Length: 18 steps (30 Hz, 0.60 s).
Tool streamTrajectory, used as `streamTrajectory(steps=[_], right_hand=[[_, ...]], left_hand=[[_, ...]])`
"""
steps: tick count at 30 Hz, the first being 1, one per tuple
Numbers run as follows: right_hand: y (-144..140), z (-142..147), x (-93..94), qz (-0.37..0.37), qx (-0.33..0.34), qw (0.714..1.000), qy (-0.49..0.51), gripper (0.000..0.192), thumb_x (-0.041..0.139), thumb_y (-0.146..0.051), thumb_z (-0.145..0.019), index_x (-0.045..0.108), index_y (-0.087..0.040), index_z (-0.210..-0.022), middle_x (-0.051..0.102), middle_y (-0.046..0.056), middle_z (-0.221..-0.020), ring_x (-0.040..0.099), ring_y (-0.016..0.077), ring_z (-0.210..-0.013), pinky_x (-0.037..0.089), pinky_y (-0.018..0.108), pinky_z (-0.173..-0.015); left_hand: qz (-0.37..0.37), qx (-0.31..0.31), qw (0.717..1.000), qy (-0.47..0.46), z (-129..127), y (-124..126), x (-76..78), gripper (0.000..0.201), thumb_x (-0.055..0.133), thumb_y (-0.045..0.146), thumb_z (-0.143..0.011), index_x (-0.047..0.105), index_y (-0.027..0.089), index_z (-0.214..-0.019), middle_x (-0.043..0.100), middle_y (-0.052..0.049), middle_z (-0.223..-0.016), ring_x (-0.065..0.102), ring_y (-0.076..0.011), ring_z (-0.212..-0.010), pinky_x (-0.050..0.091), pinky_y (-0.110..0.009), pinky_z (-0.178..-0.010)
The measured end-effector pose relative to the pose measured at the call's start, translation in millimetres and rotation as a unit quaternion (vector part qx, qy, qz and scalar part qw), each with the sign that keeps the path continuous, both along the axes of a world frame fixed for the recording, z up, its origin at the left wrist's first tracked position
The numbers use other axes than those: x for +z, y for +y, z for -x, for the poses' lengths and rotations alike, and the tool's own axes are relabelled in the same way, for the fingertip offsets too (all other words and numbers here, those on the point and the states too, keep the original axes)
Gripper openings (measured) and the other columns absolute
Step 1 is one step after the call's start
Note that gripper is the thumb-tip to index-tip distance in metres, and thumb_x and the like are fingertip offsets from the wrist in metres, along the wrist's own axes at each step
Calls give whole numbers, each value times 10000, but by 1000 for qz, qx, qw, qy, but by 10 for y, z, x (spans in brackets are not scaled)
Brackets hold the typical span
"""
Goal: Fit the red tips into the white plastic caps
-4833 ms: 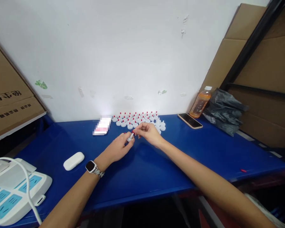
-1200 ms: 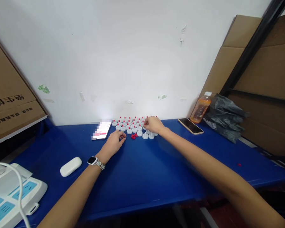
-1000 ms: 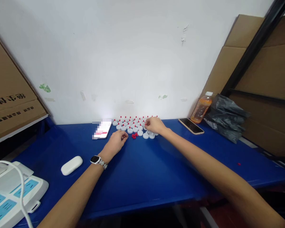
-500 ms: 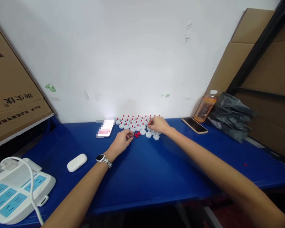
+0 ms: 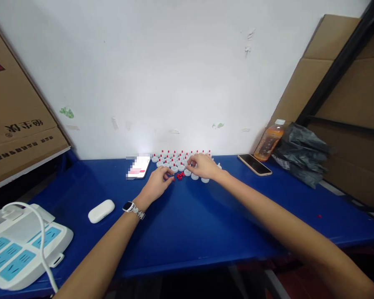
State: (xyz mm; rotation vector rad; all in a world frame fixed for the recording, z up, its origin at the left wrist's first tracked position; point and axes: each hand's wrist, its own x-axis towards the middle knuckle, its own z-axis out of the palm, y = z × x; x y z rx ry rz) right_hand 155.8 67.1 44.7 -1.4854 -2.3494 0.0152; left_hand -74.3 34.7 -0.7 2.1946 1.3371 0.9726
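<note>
The left hand (image 5: 156,185) rests on the blue tabletop (image 5: 190,224) with its fingers curled loosely inward, the tips drawn together just short of a small heap of red plastic plugs (image 5: 179,176); whether a plug is pinched between them cannot be told. The heap lies just beyond and to the right of those fingertips, in the gap between the two hands, and the left hand is the nearer one. The right hand (image 5: 203,166) is cupped palm-down with bent fingers over the near edge of a cluster of small white round plastic caps with red tips (image 5: 178,160), touching the front ones; its grip is hidden. The caps stand upright in rows running left to right, behind both hands, against the white wall (image 5: 174,74). Left of the left fingers lie a phone with a lit screen (image 5: 138,168) and, nearer, a white oval case (image 5: 101,211).
</note>
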Motion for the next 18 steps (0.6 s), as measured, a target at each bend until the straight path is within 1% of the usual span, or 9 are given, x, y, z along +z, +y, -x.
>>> streamTrajectory(steps=[1,3,6,9,12,13,15,16,18], right_hand=[[-11,33,6,10,11,1000,-10,204,610,-381,-875,716,-211,-915,734,29,-861,645,189,-844,393,302,-819],[-14,81,23,28,12,999,-23,145,628,-312,-866,718,-198,-863,742,31,-856,652,188,-843,392,301,-834],[-23,114,61,41,7,999,2,102,632,-230,-851,720,-187,-821,750,34,-856,662,177,-819,406,276,-802],[-116,169,106,27,20,995,93,119,626,-249,-858,717,-180,-824,746,31,-828,657,158,-778,420,251,-748],[-265,300,133,43,67,977,197,167,612,-306,-880,710,-172,-863,734,21,-804,634,136,-725,422,233,-683],[-306,353,132,60,86,970,218,185,600,-319,-891,706,-169,-877,730,18,-794,625,130,-705,422,231,-668],[-353,452,110,83,108,962,237,230,553,-338,-923,701,-165,-892,725,19,-792,608,126,-679,420,233,-654],[-357,489,87,79,105,963,237,245,524,-332,-939,699,-165,-899,724,22,-804,602,127,-684,419,238,-664],[-336,529,19,38,91,974,206,245,493,-300,-952,696,-172,-905,720,33,-855,600,144,-753,414,262,-730]], left_hand=[[-9,11,1000,-3,9,-5,11,182,588,305,-860,642,174,-975,650,-68,-978,617,-161,-771,524,-320,-720],[-19,25,999,-12,25,-20,40,187,587,317,-869,640,171,-973,653,-67,-977,614,-165,-785,519,-324,-735],[-29,28,999,-19,32,-62,94,206,601,343,-873,637,174,-986,651,-66,-1000,611,-166,-803,512,-318,-736],[-39,12,999,-22,-2,-123,145,288,617,383,-873,615,191,-1088,638,-68,-1099,610,-168,-849,506,-298,-719],[-48,-23,998,-25,-48,-175,179,403,596,415,-893,557,217,-1242,623,-65,-1179,604,-173,-900,491,-282,-719],[-44,-35,998,-23,-51,-182,184,398,571,420,-910,553,216,-1251,633,-60,-1153,601,-168,-877,481,-278,-711],[-21,-50,998,-14,-19,-173,187,346,508,432,-942,585,193,-1180,658,-45,-1016,580,-152,-765,451,-271,-664],[-4,-56,998,-6,18,-158,186,334,481,443,-951,604,181,-1118,657,-35,-932,561,-145,-708,433,-268,-638],[30,-64,997,12,126,-113,181,352,460,475,-950,622,168,-1009,636,-20,-812,533,-143,-651,403,-263,-603]])
